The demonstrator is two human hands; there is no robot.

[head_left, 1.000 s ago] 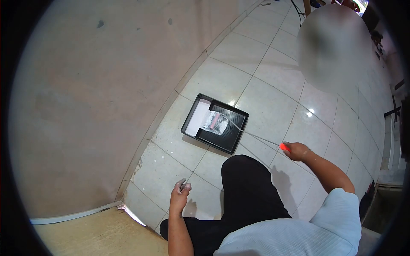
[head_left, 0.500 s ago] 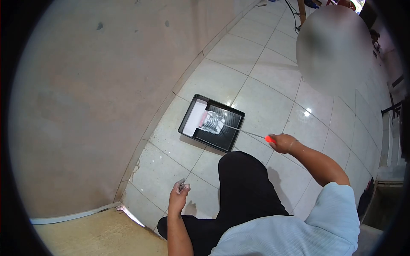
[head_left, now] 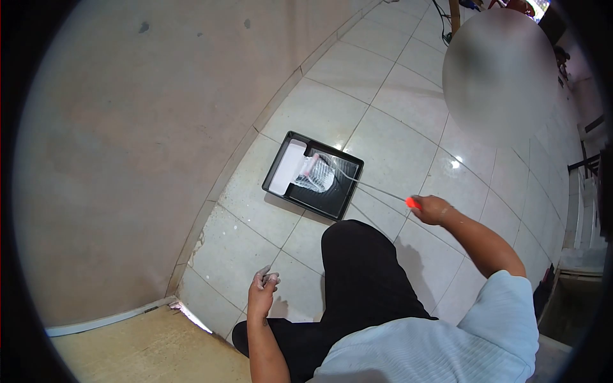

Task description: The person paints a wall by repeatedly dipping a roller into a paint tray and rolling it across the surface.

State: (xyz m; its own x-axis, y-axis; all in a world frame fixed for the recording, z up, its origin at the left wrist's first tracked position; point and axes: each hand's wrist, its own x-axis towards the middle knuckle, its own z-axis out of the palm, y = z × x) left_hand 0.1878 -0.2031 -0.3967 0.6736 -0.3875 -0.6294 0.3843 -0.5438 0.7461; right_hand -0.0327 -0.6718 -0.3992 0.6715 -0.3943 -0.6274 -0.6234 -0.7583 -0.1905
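My right hand (head_left: pixel 431 209) is closed round the orange handle of a paint roller (head_left: pixel 310 165). The roller's long wire frame reaches left over a black paint tray (head_left: pixel 327 207), and its small, blurred head is at the wet ridged slope, beside the pool of white paint (head_left: pixel 288 167) in the tray's left end. My left hand (head_left: pixel 262 290) hangs low over the floor left of my knee, fingers smudged with paint and partly curled apart, with nothing in it.
A bare wall (head_left: pixel 147 159) runs along the left. White floor tiles (head_left: pixel 396 143) surround the tray. A blurred round patch covers the upper right, near cables (head_left: pixel 445 29) and a wooden post (head_left: pixel 454 16). A yellowish surface (head_left: pixel 147 351) is at the lower left.
The roller head has shifted slightly up the tray, and its frame has lifted. My right hand has moved slightly right. White paint now shows more on the slope. The view has shifted a little.
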